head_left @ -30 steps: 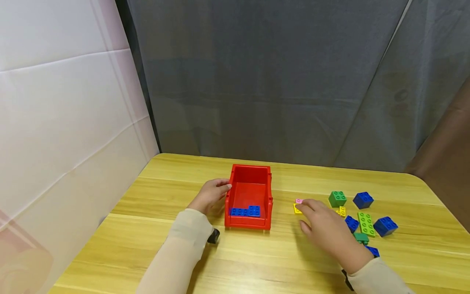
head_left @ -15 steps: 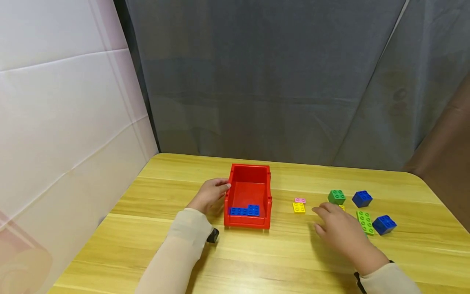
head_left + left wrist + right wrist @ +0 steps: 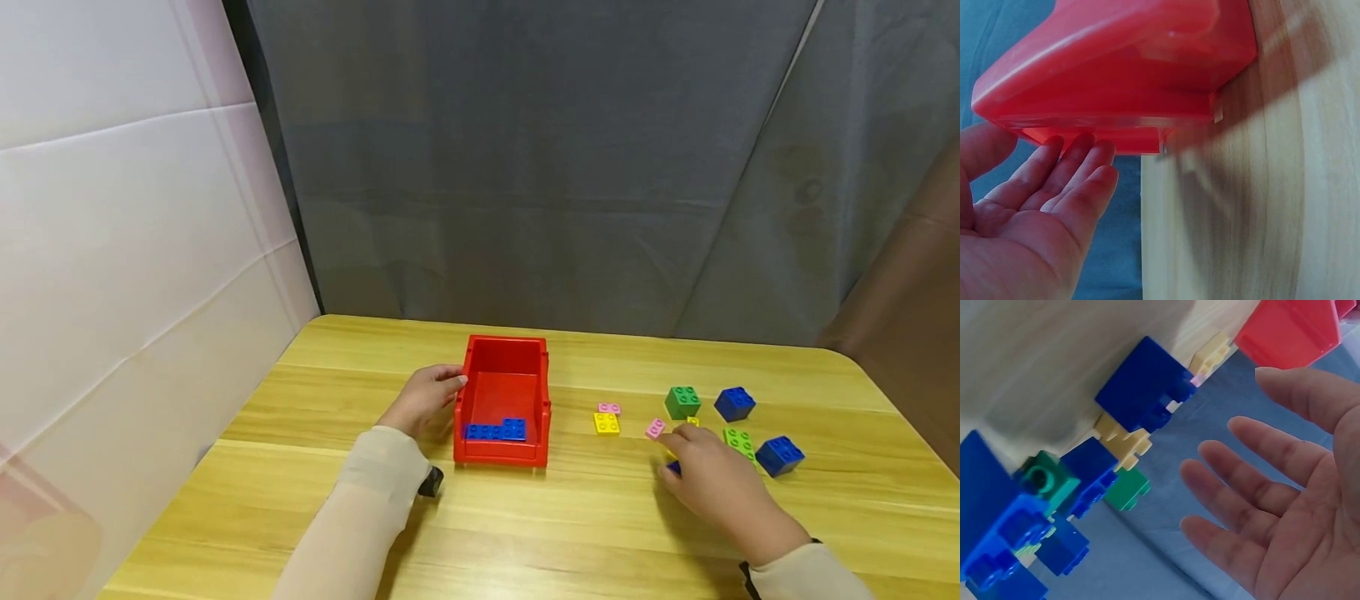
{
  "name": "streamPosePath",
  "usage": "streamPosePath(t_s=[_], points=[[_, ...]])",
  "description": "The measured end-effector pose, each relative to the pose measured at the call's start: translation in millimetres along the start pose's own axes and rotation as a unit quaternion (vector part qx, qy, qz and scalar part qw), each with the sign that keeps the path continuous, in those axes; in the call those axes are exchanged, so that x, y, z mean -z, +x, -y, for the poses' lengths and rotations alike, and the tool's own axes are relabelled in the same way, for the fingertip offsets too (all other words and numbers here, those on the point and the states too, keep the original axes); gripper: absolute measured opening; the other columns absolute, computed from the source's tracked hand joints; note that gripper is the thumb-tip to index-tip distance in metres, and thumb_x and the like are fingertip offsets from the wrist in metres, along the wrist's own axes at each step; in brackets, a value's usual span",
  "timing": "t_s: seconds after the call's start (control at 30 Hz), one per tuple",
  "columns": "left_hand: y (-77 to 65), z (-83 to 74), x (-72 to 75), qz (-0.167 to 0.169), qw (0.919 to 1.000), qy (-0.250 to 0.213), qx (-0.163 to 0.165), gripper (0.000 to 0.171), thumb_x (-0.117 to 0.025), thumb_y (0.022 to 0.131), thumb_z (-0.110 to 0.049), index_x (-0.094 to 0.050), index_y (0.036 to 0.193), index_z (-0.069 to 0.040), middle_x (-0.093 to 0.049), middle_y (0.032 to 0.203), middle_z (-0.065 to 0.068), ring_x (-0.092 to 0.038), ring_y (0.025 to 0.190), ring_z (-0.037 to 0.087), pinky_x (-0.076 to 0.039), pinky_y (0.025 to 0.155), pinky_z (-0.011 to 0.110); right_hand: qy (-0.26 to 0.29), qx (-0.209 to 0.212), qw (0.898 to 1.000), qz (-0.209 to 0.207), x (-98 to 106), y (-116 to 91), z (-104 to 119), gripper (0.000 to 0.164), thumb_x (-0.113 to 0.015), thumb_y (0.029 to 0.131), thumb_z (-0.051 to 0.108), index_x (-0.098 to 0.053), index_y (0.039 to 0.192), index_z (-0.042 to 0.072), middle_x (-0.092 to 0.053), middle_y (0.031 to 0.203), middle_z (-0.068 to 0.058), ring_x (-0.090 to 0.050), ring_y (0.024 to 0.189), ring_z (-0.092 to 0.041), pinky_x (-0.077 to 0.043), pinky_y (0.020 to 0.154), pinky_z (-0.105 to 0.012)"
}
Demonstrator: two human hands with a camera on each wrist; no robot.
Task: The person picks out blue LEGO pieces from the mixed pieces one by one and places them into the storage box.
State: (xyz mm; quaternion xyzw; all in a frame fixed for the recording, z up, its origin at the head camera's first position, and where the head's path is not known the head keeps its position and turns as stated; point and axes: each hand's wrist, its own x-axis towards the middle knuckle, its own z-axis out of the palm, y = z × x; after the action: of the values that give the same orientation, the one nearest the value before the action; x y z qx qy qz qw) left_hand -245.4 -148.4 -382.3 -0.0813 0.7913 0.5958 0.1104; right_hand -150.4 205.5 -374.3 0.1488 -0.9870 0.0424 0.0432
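My left hand (image 3: 423, 400) is at the left side of a red open-fronted bin (image 3: 500, 454). Its fingertips (image 3: 1107, 147) and thumb meet the bin's rim in the left wrist view. Two blue bricks (image 3: 495, 431) lie inside near the bin's front. Over the loose bricks on the right is my right hand (image 3: 716, 483), fingers spread and relaxed, holding nothing in the right wrist view. By its index finger lies a pink brick (image 3: 655, 428). A blue brick (image 3: 674, 468) shows beside the thumb, and a lime green brick (image 3: 739, 442) is partly covered by the hand.
Left of that hand, a yellow brick (image 3: 607, 423) and a pink brick (image 3: 609, 408) sit together on the wooden table (image 3: 577, 525). Behind it are a green brick (image 3: 682, 402) and a dark blue brick (image 3: 734, 403). Another blue brick (image 3: 780, 456) stands farther right.
My right hand has moved right, away from the yellow and pink bricks, to the other loose bricks. A second pink brick now shows by its fingers. The left hand stays at the bin.
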Motion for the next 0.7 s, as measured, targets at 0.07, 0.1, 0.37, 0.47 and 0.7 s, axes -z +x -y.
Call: streamPosePath(t_s=[0.07, 0.1, 0.37, 0.47, 0.7], points=[[-0.1, -0.1, 0.1, 0.001, 1.0, 0.001, 0.002, 0.037, -0.053, 0.099, -0.015, -0.054, 0.134, -0.003, -0.055, 0.133, 0.016, -0.053, 0.12, 0.032, -0.043, 0.104, 0.044, -0.001, -0.003, 1.0, 0.003, -1.5, -0.8, -1.8, 0.038, -0.077, 0.08, 0.022, -0.068, 0.111, 0.0, -0.065, 0.104, -0.012, -0.062, 0.095, -0.031, -0.054, 0.078, -0.048], [0.0, -0.2, 0.2, 0.001, 1.0, 0.001, 0.004, 0.037, -0.053, 0.099, -0.015, -0.054, 0.134, -0.004, -0.055, 0.133, 0.016, -0.053, 0.12, 0.032, -0.043, 0.104, 0.044, 0.001, -0.005, 1.0, 0.004, -2.2, -1.2, -2.7, 0.038, -0.077, 0.08, 0.022, -0.068, 0.11, 0.0, -0.065, 0.104, -0.012, -0.061, 0.095, -0.031, -0.054, 0.078, -0.048], [0.8, -0.1, 0.4, 0.002, 0.9999, 0.004, 0.01, 0.037, -0.054, 0.099, -0.016, -0.054, 0.135, -0.005, -0.055, 0.134, 0.015, -0.052, 0.122, 0.032, -0.043, 0.105, 0.045, 0.006, -0.021, 0.999, 0.024, -5.2, -2.1, -7.2, 0.037, -0.076, 0.081, 0.023, -0.068, 0.108, -0.001, -0.063, 0.104, -0.014, -0.061, 0.095, -0.032, -0.054, 0.079, -0.05], [1.3, -0.1, 0.4, 0.003, 1.0, 0.002, 0.007, 0.037, -0.053, 0.099, -0.016, -0.054, 0.135, -0.005, -0.055, 0.134, 0.015, -0.052, 0.121, 0.032, -0.042, 0.105, 0.045, 0.006, -0.023, 0.999, 0.031, -6.7, -3.0, -8.6, 0.037, -0.076, 0.081, 0.023, -0.068, 0.108, -0.001, -0.063, 0.106, -0.015, -0.061, 0.096, -0.033, -0.054, 0.08, -0.05], [0.4, -1.1, 0.2, 0.003, 1.0, -0.001, 0.006, 0.037, -0.053, 0.099, -0.015, -0.054, 0.135, -0.004, -0.055, 0.134, 0.016, -0.052, 0.121, 0.032, -0.042, 0.105, 0.045, 0.0, -0.023, 0.999, 0.038, -9.4, -4.4, -9.5, 0.036, -0.077, 0.08, 0.024, -0.069, 0.107, 0.0, -0.064, 0.107, -0.016, -0.062, 0.098, -0.034, -0.054, 0.08, -0.05]])
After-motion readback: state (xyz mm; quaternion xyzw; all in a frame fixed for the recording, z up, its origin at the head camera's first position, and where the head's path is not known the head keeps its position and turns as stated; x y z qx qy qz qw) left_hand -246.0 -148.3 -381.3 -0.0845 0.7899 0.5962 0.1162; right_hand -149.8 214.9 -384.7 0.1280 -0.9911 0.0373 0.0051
